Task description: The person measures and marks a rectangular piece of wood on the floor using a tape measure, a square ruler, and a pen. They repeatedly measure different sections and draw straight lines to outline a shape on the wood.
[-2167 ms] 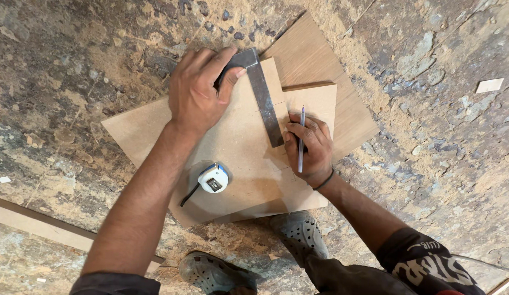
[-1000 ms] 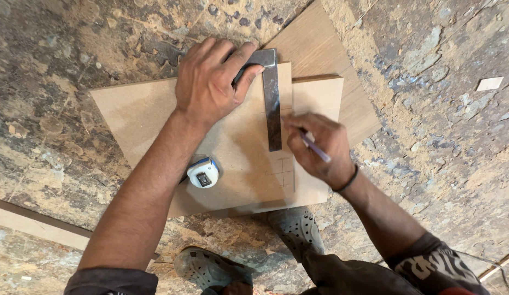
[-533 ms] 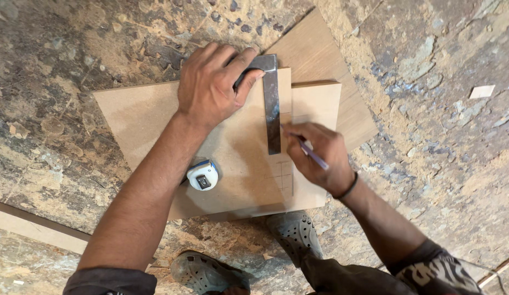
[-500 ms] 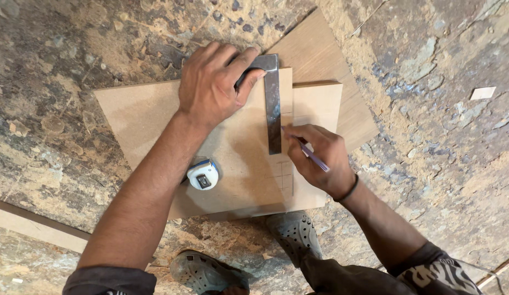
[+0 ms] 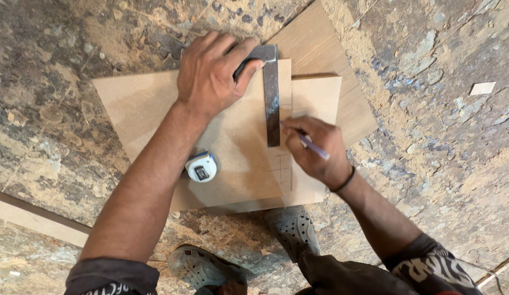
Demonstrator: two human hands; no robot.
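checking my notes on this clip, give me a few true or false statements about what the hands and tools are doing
1. The left hand presses the metal square onto the board. True.
2. The right hand holds a hammer. False: it holds a pencil beside the square's blade.
3. The tape measure lies on the board. True.
4. The tape measure is in the right hand. False: it lies loose, near the left forearm.
5. Both feet are bare. False: grey clogs are worn.

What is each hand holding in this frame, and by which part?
The left hand presses the try square down by its stock at the board's far edge. The right hand grips a pencil mid-shaft, tip beside the blade.
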